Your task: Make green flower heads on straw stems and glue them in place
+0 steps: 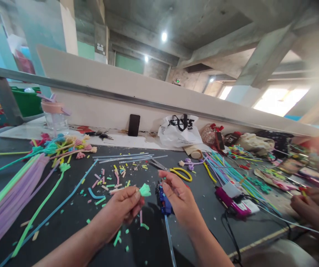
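My left hand (123, 208) is closed in a pinch on a small green fuzzy flower piece (145, 190), held just above the dark table (73, 218). My right hand (179, 200) is closed around a blue glue gun (163, 202), its clear glue stick (170, 237) running down toward me. The two hands sit close together, the gun's tip near the green piece. Yellow-handled scissors (176, 171) lie just beyond my right hand.
Pipe cleaner bundles (12, 189) and finished fuzzy flowers (62, 146) lie at left, cut scraps (112, 178) in the middle, more stems (226, 170) at right. A pink device (233, 200), a white bag (180, 129), a phone (134, 125) and a cup (54, 116) stand about. Another person's hand (312, 211) works at right.
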Motion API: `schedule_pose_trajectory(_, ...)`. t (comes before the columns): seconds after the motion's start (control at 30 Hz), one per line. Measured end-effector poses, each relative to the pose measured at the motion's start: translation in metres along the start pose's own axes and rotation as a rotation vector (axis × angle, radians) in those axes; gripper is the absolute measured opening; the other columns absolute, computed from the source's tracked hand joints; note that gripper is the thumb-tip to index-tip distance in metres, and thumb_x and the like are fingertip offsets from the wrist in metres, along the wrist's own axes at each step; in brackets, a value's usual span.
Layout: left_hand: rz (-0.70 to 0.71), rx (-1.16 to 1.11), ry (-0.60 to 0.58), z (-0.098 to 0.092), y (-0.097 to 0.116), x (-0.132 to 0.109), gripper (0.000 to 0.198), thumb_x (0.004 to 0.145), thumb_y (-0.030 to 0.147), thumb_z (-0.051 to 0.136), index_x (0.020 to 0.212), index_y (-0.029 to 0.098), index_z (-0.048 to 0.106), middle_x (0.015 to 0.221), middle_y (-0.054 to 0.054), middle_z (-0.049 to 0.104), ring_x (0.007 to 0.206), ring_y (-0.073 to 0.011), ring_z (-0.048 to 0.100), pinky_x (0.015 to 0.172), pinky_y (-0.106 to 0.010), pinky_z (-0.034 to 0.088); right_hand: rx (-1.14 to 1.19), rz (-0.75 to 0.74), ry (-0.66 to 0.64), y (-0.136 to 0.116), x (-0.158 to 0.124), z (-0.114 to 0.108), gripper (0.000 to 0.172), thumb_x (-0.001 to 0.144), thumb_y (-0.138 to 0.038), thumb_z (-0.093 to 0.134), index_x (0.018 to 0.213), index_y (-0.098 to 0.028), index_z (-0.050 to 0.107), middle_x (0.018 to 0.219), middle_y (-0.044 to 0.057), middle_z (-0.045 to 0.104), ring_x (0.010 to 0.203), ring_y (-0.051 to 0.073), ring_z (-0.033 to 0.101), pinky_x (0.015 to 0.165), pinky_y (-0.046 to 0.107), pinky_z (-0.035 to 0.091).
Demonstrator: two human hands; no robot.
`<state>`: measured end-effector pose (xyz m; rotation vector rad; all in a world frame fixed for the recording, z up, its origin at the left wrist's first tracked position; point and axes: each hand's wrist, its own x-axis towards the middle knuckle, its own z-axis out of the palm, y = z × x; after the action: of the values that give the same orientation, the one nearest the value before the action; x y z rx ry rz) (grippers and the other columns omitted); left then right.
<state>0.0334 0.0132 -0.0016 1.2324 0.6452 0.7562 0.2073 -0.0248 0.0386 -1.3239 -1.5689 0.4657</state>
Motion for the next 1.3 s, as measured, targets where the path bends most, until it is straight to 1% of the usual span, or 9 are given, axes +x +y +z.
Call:
schedule_pose_trajectory(0.07,-0.101,-0.272,-0.119,-0.002,0.003,-0.002,0.025,0.086,0.039,0.047,0.072,0.018,0.049,0.050,0.007,0.037,0.039,-0.0048,0.017,0.038,-0.018,0.012,0.125,0.003,-0.129,0.000,-0.002,-0.004,0.035,0.085,-0.022,0.049,0.120,-0.024,0.053,0.106,0.006,0.061,0.091,0.016,0.057,0.082,0.029,0.046)
schedule_pose_trajectory(0.17,-0.163,-0.464,-0.258,-0.003,0.006,-0.006,0.019,0.085,0.030,0.051,0.072,0.017,0.050,0.049,0.007,0.038,0.037,-0.0030,0.014,0.035,-0.016,0.011,0.211,-0.074,-0.304,-0.001,-0.007,-0.003,0.045,0.082,-0.016,0.054,0.125,-0.029,0.049,0.116,0.005,0.055,0.083,0.013,0.055,0.078,0.027,0.046)
schedule_pose_trajectory(0.3,-0.258,-0.567,-0.347,-0.002,0.005,-0.008,0.016,0.085,0.026,0.048,0.074,0.015,0.052,0.048,0.006,0.039,0.036,-0.0023,0.015,0.034,-0.014,0.013,0.232,-0.125,-0.348,-0.008,-0.011,0.001,0.041,0.079,-0.012,0.059,0.117,-0.028,0.057,0.109,0.004,0.057,0.075,0.011,0.053,0.073,0.023,0.046)
schedule_pose_trajectory(0.4,-0.320,-0.587,-0.378,-0.001,0.004,-0.008,0.018,0.084,0.025,0.045,0.074,0.014,0.055,0.047,0.005,0.039,0.035,-0.0023,0.017,0.033,-0.014,0.013,0.243,-0.119,-0.333,-0.011,-0.011,0.002,0.030,0.079,-0.013,0.061,0.107,-0.023,0.062,0.097,0.004,0.062,0.084,0.014,0.058,0.075,0.024,0.046)
schedule_pose_trajectory(0.67,-0.332,-0.359,-0.233,0.008,0.011,-0.010,0.022,0.083,0.028,0.038,0.075,0.015,0.054,0.058,0.000,0.052,0.034,-0.0018,0.023,0.034,-0.014,0.013,0.131,-0.106,-0.263,-0.006,-0.008,0.006,0.018,0.076,-0.011,0.060,0.092,-0.019,0.065,0.084,0.003,0.064,0.077,0.015,0.060,0.070,0.024,0.047)
schedule_pose_trajectory(0.93,-0.209,-0.124,-0.147,0.008,0.003,-0.006,0.019,0.077,0.024,0.038,0.073,0.015,0.055,0.058,-0.001,0.053,0.036,-0.0075,0.041,0.031,-0.017,0.033,0.163,0.021,-0.279,0.001,-0.006,0.011,0.013,0.076,-0.017,0.059,0.087,-0.017,0.064,0.076,0.002,0.061,0.069,0.014,0.058,0.065,0.026,0.046)
schedule_pose_trajectory(1.1,-0.159,-0.010,-0.124,0.008,0.001,-0.002,0.011,0.073,0.024,0.046,0.074,0.017,0.054,0.064,-0.001,0.056,0.047,-0.0121,0.054,0.039,-0.022,0.046,0.235,0.147,-0.245,0.003,-0.005,0.011,0.015,0.072,-0.018,0.060,0.086,-0.017,0.064,0.075,0.001,0.060,0.068,0.014,0.056,0.063,0.024,0.045)
schedule_pose_trajectory(1.2,-0.127,0.120,-0.102,0.011,0.003,-0.002,0.017,0.078,0.034,0.050,0.075,0.017,0.051,0.058,0.002,0.053,0.040,-0.0097,0.048,0.035,-0.020,0.042,0.249,0.174,-0.254,0.003,-0.005,0.011,0.017,0.071,-0.017,0.059,0.088,-0.016,0.063,0.078,0.001,0.062,0.072,0.014,0.057,0.066,0.024,0.045)
schedule_pose_trajectory(1.3,-0.127,0.274,-0.055,0.012,0.001,-0.001,0.028,0.081,0.044,0.048,0.070,0.018,0.049,0.045,0.007,0.044,0.031,-0.0061,0.035,0.029,-0.016,0.029,0.221,0.158,-0.247,0.002,-0.004,0.012,0.018,0.070,-0.014,0.058,0.088,-0.016,0.063,0.077,0.001,0.061,0.070,0.013,0.056,0.065,0.024,0.044)
